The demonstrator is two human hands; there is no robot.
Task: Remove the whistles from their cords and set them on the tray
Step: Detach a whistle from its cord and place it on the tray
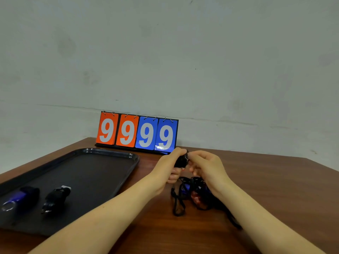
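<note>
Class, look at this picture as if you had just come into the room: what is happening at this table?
A person holds a black whistle above a wooden table, the left hand gripping it and the right hand working at its top where the cord joins. Below lies a tangle of black cords with more whistles in it. Two whistles, a blue one and a black one, already lie on the black tray. A flip scoreboard behind reads 9999.

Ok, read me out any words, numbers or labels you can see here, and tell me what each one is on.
"9" on the left orange card of the flip scoreboard.
"9" on the second orange card.
"9" on the first blue card.
"9" on the right blue card.
No print is readable on the whistles on the tray: too blurred.
</note>
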